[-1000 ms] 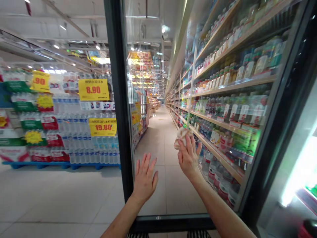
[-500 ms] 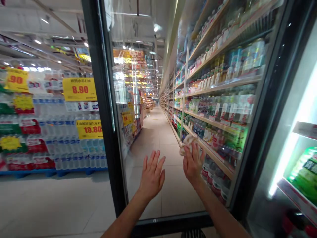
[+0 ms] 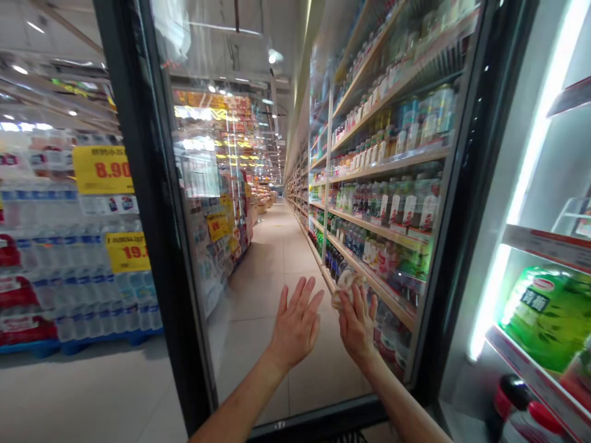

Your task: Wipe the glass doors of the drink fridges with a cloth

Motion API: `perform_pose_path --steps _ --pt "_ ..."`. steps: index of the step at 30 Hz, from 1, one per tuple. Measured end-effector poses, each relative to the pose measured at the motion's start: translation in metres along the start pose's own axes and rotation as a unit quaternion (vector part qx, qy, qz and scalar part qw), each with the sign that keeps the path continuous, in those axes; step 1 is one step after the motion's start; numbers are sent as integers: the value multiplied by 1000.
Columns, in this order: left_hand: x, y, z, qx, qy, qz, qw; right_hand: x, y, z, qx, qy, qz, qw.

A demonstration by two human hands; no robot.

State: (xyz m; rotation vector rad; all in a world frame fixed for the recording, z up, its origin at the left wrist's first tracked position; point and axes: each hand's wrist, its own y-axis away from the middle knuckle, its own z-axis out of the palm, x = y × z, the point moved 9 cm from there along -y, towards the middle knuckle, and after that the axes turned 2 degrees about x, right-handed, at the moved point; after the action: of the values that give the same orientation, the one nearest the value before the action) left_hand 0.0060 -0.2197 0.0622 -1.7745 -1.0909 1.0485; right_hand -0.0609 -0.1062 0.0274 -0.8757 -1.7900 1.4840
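Observation:
My right hand point(image 3: 356, 323) presses a crumpled whitish cloth point(image 3: 346, 289) toward the glass of a black-framed door, its fingers spread over the cloth. Just to its left, my left hand point(image 3: 298, 323) is held up flat with nothing in it, fingers stretched. Whether its palm touches the pane cannot be made out. The glass door point(image 3: 252, 271) stands open in front of me, and both hands are at its lower half. An aisle and drink shelves show in the pane.
At right is the lit cooler interior, with a green package point(image 3: 549, 314) on a shelf and red-capped containers point(image 3: 535, 421) below. Stacked water bottles point(image 3: 87, 295) with yellow price signs point(image 3: 104, 169) stand beyond the door's black frame point(image 3: 150, 221) at left.
The view has turned to the right, showing more of the cooler. Against the door, my left hand has shifted right, closer to my right hand. The cloth is slightly lower in the view.

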Motion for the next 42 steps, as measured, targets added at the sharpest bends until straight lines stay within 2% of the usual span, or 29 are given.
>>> perform_pose_path --steps 3,7,9,15,17,19,22,24,26,29,32,34,36,37,40,42 --pt "4 1 11 -11 4 5 1000 7 11 -1 -15 1 -17 1000" --pt "8 1 25 -16 3 4 1000 44 -17 -7 40 22 59 997" --pt "9 0 29 -16 -1 0 1000 57 -17 -8 53 23 85 995" --pt "17 -6 30 -7 16 10 1000 66 38 -1 -16 46 40 998" --pt "25 -15 29 1 26 28 999 78 28 -4 -3 51 50 997" --pt "32 -28 30 8 26 42 999 93 5 -11 29 48 83 995" --pt "34 -45 35 13 13 36 999 112 -16 -16 63 43 130 989" --pt "32 -50 40 8 3 36 999 118 -5 -17 62 45 138 987" --pt "31 -50 44 3 -2 43 999 124 19 -15 47 51 134 989" --pt "29 -46 47 4 -5 50 999 146 40 -14 36 58 145 987" --pt "29 -44 48 12 -10 46 999 181 19 -22 78 50 213 973" --pt "30 -45 48 15 -9 43 999 191 -3 -30 126 42 258 957" --pt "30 -46 48 17 -7 40 999 179 -18 -32 141 31 264 954" --pt "31 -47 47 19 -5 40 999 165 -22 -29 129 24 242 961" --pt "30 -48 45 21 -1 41 999 113 -18 -12 42 0 95 995" --pt "30 -46 46 17 1 43 999 102 -10 -8 19 1 30 999"
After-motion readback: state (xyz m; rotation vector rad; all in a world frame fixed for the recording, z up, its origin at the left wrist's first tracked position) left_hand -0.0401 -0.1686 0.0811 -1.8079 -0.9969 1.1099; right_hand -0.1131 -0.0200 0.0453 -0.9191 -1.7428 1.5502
